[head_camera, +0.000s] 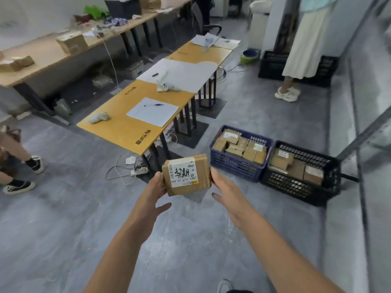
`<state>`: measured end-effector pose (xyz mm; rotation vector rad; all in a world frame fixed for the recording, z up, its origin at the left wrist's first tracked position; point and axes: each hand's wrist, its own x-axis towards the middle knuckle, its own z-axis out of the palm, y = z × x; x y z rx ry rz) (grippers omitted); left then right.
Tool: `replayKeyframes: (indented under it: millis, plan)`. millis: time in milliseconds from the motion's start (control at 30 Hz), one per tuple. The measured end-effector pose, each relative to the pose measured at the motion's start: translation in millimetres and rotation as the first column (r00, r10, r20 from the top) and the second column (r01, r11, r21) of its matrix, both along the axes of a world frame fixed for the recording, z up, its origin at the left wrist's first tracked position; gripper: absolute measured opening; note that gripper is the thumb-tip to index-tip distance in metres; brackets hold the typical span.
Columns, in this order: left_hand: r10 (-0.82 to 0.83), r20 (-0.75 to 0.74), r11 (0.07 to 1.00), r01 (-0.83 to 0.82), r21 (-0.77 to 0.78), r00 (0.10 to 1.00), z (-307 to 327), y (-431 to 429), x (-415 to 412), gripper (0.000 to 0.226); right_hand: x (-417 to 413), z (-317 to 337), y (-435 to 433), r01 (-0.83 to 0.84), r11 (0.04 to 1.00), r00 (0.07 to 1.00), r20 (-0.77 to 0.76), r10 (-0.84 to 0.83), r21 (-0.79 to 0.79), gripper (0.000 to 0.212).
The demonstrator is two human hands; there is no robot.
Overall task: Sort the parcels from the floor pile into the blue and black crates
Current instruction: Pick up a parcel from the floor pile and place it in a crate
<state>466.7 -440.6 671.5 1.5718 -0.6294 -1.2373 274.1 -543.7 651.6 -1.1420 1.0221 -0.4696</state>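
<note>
Partly, parcel (187,175) hides fingers of left hand (153,188), right hand (227,187)

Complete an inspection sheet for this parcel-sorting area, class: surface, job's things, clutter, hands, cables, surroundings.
Surface: grey floor.
Job's things: labelled parcel held in the air; blue crate and black crate side by side, both holding parcels; floor pile not seen.
Clutter: papers and a pen on the orange table.
Hands: left hand and right hand carry the parcel between them, thumbs off it.
Cables: white power strip with loose leads under the table.
Surroundings: standing person beside a second black crate.
</note>
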Motion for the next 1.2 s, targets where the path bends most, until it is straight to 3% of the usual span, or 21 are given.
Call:
replayKeyframes:
  millis: [100,233,433,667,933,1200]
  plan:
    - [-0.083,0.007,0.996,0.083,0.026,0.996,-2,-34,-22,0.054,-28,-6,-21,0.081,0.996,0.996,0.017,-0.082,0.037,0.031]
    - [-0.172,-0.018,0.983,0.173,0.062,0.985,-11,-74,-41,0.055,-55,-14,-45,0.173,0.981,0.984,0.029,-0.176,0.083,0.051]
    - [-0.259,-0.066,0.956,0.266,0.127,0.964,-31,-150,-61,0.036,-84,-29,-93,0.274,0.956,0.961,0.001,-0.275,0.103,0.047]
    - [-0.375,-0.132,0.904,0.393,0.167,0.918,-66,-281,-74,0.042,-107,-54,-191,0.407,0.905,0.913,-0.067,-0.402,0.122,0.052]
    - [-0.476,-0.227,0.821,0.522,0.23,0.849,-93,-403,-115,0.045,-150,-73,-283,0.573,0.803,0.819,-0.157,-0.552,0.166,0.048]
    - [-0.499,-0.291,0.761,0.574,0.304,0.816,-127,-513,-208,0.046,-236,-104,-374,0.683,0.702,0.73,-0.204,-0.652,0.201,0.048]
